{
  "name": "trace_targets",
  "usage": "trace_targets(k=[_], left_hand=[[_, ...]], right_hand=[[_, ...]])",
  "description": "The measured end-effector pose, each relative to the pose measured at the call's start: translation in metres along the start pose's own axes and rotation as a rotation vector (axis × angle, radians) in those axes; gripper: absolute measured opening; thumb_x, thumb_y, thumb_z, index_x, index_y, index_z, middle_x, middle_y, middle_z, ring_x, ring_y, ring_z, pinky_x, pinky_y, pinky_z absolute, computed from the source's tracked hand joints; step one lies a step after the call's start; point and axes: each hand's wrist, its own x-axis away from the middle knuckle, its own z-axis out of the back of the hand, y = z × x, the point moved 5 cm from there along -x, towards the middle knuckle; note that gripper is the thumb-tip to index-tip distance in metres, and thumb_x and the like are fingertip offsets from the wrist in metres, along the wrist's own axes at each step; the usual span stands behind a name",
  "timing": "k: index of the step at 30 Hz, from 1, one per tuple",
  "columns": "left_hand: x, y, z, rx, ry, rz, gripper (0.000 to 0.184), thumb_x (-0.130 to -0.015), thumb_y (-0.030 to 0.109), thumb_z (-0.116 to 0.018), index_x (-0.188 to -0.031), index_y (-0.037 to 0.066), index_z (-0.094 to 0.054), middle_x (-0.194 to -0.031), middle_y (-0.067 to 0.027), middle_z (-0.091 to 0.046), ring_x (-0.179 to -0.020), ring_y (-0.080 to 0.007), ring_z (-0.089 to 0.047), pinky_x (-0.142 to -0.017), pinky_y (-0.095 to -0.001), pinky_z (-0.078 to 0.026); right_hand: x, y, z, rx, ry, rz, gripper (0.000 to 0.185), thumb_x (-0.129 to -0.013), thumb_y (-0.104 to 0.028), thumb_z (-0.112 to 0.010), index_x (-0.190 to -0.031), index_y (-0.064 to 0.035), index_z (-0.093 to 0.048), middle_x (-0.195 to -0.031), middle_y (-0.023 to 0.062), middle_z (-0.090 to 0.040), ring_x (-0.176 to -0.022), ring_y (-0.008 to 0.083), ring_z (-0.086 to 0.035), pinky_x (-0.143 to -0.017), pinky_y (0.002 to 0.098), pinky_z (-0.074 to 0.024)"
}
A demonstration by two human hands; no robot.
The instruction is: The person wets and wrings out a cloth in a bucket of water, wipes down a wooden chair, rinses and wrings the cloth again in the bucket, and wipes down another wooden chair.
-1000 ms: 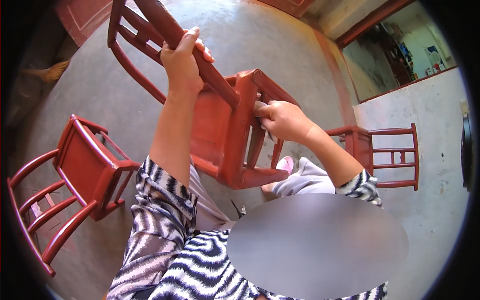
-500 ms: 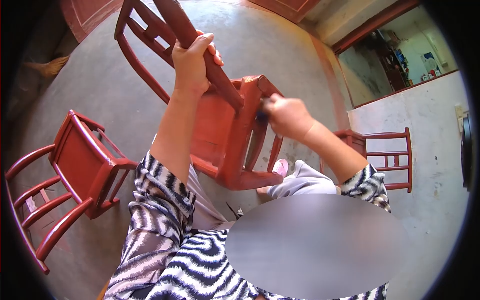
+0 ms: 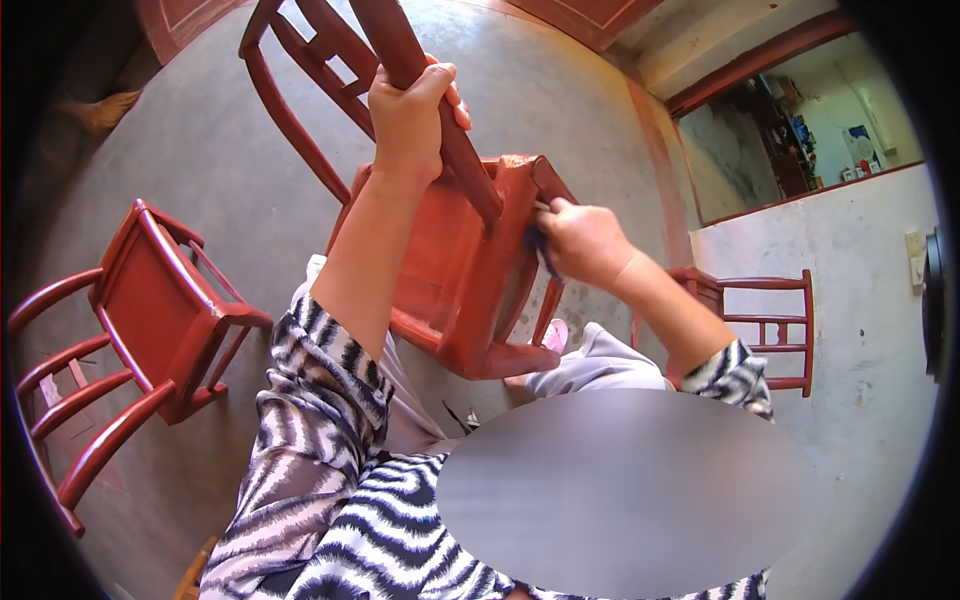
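Observation:
A red wooden chair (image 3: 437, 262) is held tilted in front of me, its slatted back toward the upper left. My left hand (image 3: 412, 115) is wrapped round a thick post of its backrest. Beside the chair's right side, my right hand (image 3: 585, 243) is closed on a dark, crumpled cloth (image 3: 543, 250), at the frame between seat and legs. Part of the cloth is hidden by the fingers. Pale worn marks show on the chair's upper corner.
Another red chair (image 3: 165, 315) stands at the left, and a third (image 3: 765, 325) is by the wall at the right. A broom head (image 3: 103, 112) lies at the upper left. A framed opening in the wall shows shelves. A pink shoe (image 3: 556, 336) is below the held chair.
The held chair and my left hand have shifted right in the view. My right hand has moved along the chair's side with the cloth. The other chairs appear slightly shifted left.

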Motion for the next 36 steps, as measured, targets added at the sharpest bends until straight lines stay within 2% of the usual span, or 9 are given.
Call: trace_targets(k=[5,7,15,18,23,27,28,32,36], left_hand=[[-0.004,0.003,0.007,0.013,0.076,-0.007,0.01,-0.075,0.001,-0.054,-0.076,0.005,-0.045,-0.054,-0.0057,-0.05,-0.039,-0.0148,-0.048,-0.039,-0.0269,-0.041],[-0.003,0.003,0.005,0.021,0.048,-0.005,0.01,-0.075,0.001,-0.054,-0.076,0.005,-0.045,-0.054,-0.0056,-0.05,-0.039,-0.0149,-0.048,-0.039,-0.0271,-0.041],[-0.002,0.003,0.011,-0.03,0.075,-0.007,0.01,-0.078,0.004,-0.054,-0.082,0.008,-0.046,-0.058,-0.0038,-0.048,-0.047,-0.0142,-0.049,-0.045,-0.0276,-0.044],[-0.001,0.0,0.006,0.0,0.009,0.042,0.01,-0.078,0.004,-0.054,-0.082,0.008,-0.046,-0.058,-0.0037,-0.048,-0.047,-0.0143,-0.049,-0.045,-0.0278,-0.043],[-0.003,0.005,0.011,-0.031,0.074,-0.005,0.01,-0.078,0.005,-0.055,-0.082,0.007,-0.046,-0.059,-0.0035,-0.048,-0.047,-0.014,-0.05,-0.045,-0.028,-0.044],[-0.005,0.006,0.012,-0.034,0.105,0.023,0.01,-0.078,0.006,-0.055,-0.082,0.007,-0.046,-0.059,-0.0036,-0.048,-0.047,-0.0138,-0.049,-0.045,-0.0275,-0.043],[-0.003,0.004,0.012,-0.034,0.1,0.017,0.01,-0.078,0.006,-0.055,-0.082,0.007,-0.046,-0.059,-0.0036,-0.048,-0.046,-0.0138,-0.049,-0.045,-0.0275,-0.043],[-0.002,0.004,0.011,-0.028,0.092,0.017,0.01,-0.078,0.006,-0.055,-0.082,0.007,-0.046,-0.059,-0.0036,-0.048,-0.046,-0.014,-0.049,-0.045,-0.0277,-0.044],[-0.001,0.003,0.009,-0.046,0.067,0.009,0.011,-0.078,0.006,-0.055,-0.082,0.008,-0.046,-0.059,-0.0036,-0.048,-0.046,-0.0142,-0.049,-0.045,-0.0278,-0.043]], right_hand=[[0.012,0.0,-0.006,-0.313,0.008,0.142,0.037,-0.071,-0.009,-0.051,-0.107,-0.013,-0.058,-0.082,0.0109,-0.057,-0.073,0.0307,-0.058,-0.061,0.0395,-0.0475],[0.003,0.011,-0.004,-0.018,0.048,0.017,0.039,-0.07,-0.008,-0.051,-0.107,-0.0152,-0.058,-0.083,0.009,-0.057,-0.071,0.0309,-0.058,-0.061,0.0387,-0.048],[0.02,-0.006,-0.013,-0.418,0.027,0.067,0.031,-0.072,-0.013,-0.054,-0.101,-0.0163,-0.062,-0.088,0.01,-0.061,-0.079,0.0292,-0.059,-0.07,0.0394,-0.0475],[0.005,0.003,0.003,-0.212,-0.143,0.026,0.039,-0.07,-0.008,-0.05,-0.104,-0.0218,-0.063,-0.092,0.0087,-0.062,-0.086,0.0268,-0.06,-0.073,0.0367,-0.0478],[0.006,-0.008,-0.01,-0.59,-0.293,-0.045,0.042,-0.071,-0.004,-0.048,-0.112,-0.008,-0.057,-0.087,0.0162,-0.063,-0.077,0.0243,-0.062,-0.072,0.0324,-0.0475],[0.019,-0.006,-0.028,-0.864,0.035,-0.03,0.036,-0.074,-0.002,-0.049,-0.11,-0.0021,-0.056,-0.089,0.0155,-0.062,-0.075,0.0234,-0.062,-0.069,0.0313,-0.0483],[0.026,-0.013,-0.02,-0.59,0.247,0.087,0.028,-0.075,-0.001,-0.054,-0.102,-0.0001,-0.058,-0.088,0.0132,-0.061,-0.071,0.026,-0.061,-0.066,0.031,-0.0494],[0.033,-0.02,-0.015,-0.248,0.32,0.177,0.022,-0.073,-0.003,-0.058,-0.095,-0.0026,-0.061,-0.083,0.0095,-0.06,-0.063,0.0267,-0.059,-0.057,0.0291,-0.0495],[0.03,-0.003,-0.023,-0.489,0.3,0.162,0.023,-0.072,-0.009,-0.058,-0.095,-0.0052,-0.061,-0.079,0.0074,-0.059,-0.066,0.0248,-0.06,-0.057,0.0308,-0.048]])
